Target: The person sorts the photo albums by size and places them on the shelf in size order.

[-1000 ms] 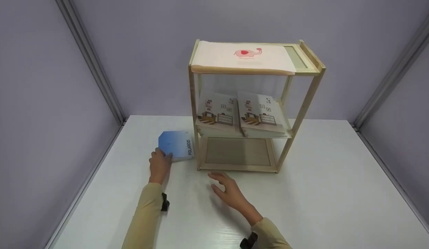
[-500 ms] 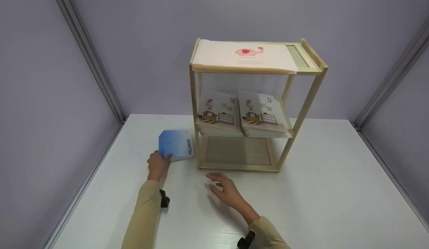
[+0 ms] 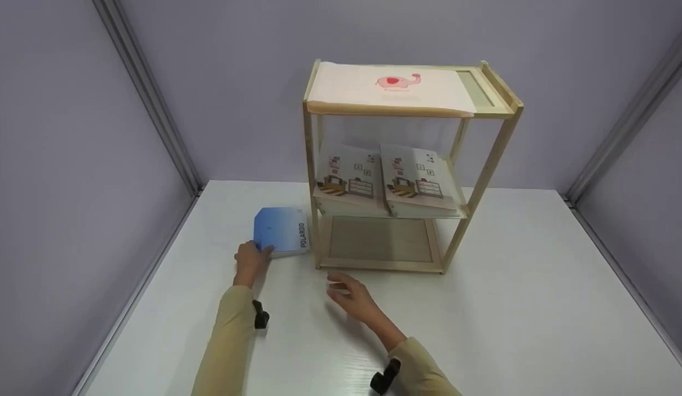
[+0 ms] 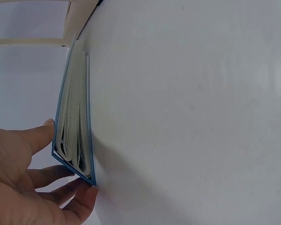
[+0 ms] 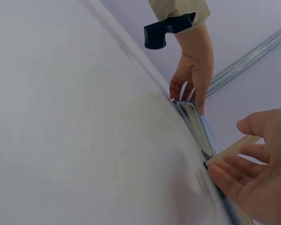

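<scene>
A blue-and-white photo album (image 3: 280, 226) marked POLAROID lies on the white table, left of a small wooden shelf rack (image 3: 382, 265). My left hand (image 3: 249, 264) pinches its near left corner, thumb on the top cover and fingers curled at the spine and lower edge. In the left wrist view the album (image 4: 73, 108) shows its page edges, slightly fanned between the two covers. My right hand (image 3: 352, 298) hovers in front of the rack's lower front edge, fingers loosely bent and holding nothing; in the right wrist view this hand (image 5: 262, 168) overlaps the foot of the rack.
Two stacks of picture books, the left stack (image 3: 349, 181) and the right stack (image 3: 415, 179), lean side by side on the middle shelf. A white sheet with a pink elephant (image 3: 341, 85) covers most of the top shelf. Grey walls (image 3: 99, 165) enclose the table.
My right hand has shifted slightly to the left and up in the head view. The left hand keeps its pinch on the album, which has hardly moved.
</scene>
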A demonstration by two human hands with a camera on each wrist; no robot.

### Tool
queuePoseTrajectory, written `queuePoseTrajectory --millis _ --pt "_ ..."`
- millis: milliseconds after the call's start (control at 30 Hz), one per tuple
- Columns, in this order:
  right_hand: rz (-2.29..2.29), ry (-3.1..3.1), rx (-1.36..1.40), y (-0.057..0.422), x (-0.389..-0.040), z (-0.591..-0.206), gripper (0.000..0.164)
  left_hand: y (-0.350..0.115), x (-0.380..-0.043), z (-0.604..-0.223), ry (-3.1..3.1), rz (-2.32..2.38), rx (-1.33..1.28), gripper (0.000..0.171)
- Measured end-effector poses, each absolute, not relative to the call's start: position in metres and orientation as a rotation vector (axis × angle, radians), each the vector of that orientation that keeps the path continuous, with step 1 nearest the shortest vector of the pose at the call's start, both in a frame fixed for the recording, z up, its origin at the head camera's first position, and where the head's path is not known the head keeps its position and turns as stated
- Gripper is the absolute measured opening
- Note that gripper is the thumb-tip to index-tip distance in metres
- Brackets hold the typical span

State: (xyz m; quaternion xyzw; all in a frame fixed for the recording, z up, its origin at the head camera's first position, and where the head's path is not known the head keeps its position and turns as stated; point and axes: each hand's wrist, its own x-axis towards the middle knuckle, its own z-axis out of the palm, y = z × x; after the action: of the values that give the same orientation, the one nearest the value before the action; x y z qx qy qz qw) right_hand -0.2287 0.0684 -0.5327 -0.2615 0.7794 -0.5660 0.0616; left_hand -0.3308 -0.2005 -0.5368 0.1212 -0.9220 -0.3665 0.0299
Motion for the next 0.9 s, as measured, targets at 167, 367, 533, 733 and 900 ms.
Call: queuePoseTrajectory --millis 167,367,533,733,900 --pt "-1.754 2.246 -0.691 0.063 -0.238 -0.541 0.045 -0.202 -0.329 -0.537 -2.853 -1.133 0.363 0.055" --pt "-1.800 2.098 -0.592 0.057 -0.256 -0.569 0.055 -0.203 -0.326 -0.538 -2.858 -1.152 0.354 0.055" --pt "-1.831 2.017 -0.511 0.049 -0.260 -0.577 0.062 -0.205 -0.326 -0.538 -2.853 -1.149 0.373 0.053" --pt "-1.876 1.956 -0.384 0.039 -0.262 -0.578 0.061 -0.208 -0.325 -0.535 -2.858 -1.221 0.434 0.058" --pt "-2.046 1.737 -0.284 0.032 -0.264 -0.576 0.060 -0.211 -0.324 -0.533 -2.884 -1.276 0.451 0.063"
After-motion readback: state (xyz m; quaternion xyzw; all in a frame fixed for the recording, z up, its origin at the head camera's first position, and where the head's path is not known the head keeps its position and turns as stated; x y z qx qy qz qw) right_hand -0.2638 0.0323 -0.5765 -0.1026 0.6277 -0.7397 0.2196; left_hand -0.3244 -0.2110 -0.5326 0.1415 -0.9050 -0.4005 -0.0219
